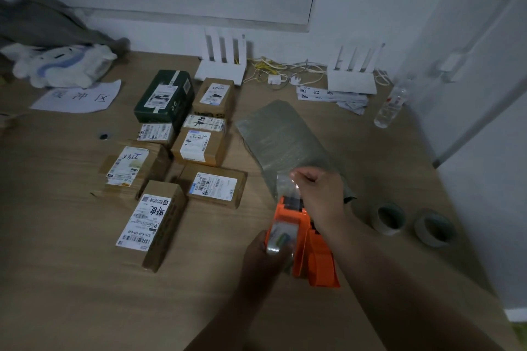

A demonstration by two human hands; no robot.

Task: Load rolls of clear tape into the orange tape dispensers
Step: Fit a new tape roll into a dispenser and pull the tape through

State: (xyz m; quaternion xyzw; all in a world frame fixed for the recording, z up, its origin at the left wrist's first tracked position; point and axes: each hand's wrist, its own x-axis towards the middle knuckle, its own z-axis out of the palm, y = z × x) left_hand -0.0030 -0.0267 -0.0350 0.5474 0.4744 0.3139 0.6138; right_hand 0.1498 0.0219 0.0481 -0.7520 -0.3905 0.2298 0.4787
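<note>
The orange tape dispenser (pixel 312 256) is low over the tabletop (pixel 71 279), with a roll of clear tape (pixel 278 239) seated in it. The left hand (pixel 263 256) grips roll and dispenser. The right hand (pixel 319 194) pinches the free tape end (pixel 293 184) above the front. This seems the threading step; next, the end must pass under the roller to the blade without sticking to itself.
</note>
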